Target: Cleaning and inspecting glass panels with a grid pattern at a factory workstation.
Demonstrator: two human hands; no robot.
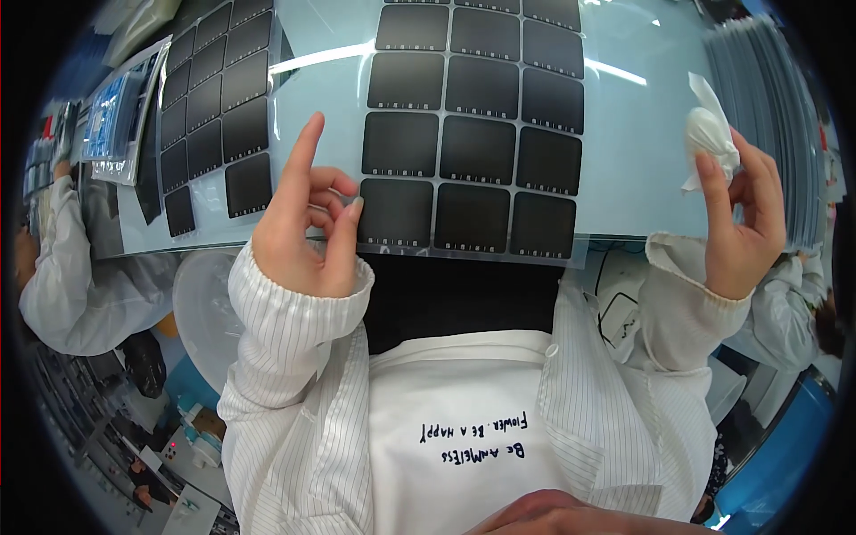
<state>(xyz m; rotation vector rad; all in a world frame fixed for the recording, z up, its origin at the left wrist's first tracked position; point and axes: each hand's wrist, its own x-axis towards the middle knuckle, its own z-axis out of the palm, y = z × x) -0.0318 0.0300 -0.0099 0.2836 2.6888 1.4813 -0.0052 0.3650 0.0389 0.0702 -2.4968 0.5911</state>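
In front of me a clear sheet [578,251] bears rows of dark rounded rectangular panels [475,147]; its near edge overhangs the table edge. My left hand [308,227] is at the sheet's left side, index finger stretched away from me. Its other fingers are loosely curled, and the thumb tip is at the sheet's edge; whether it presses on it I cannot tell. Right of the sheet, my right hand [744,209] is raised, pinching a crumpled white wipe [711,134] between thumb and fingers. A loose end of the wipe sticks up.
On the left lies a second sheet of dark panels [207,80], with a blue-and-white package [114,111] beyond it. A tall stack of thin plates [771,116] stands at the table's right. White-sleeved people [85,276] work on both sides. A translucent round tub [203,308] is below the table edge.
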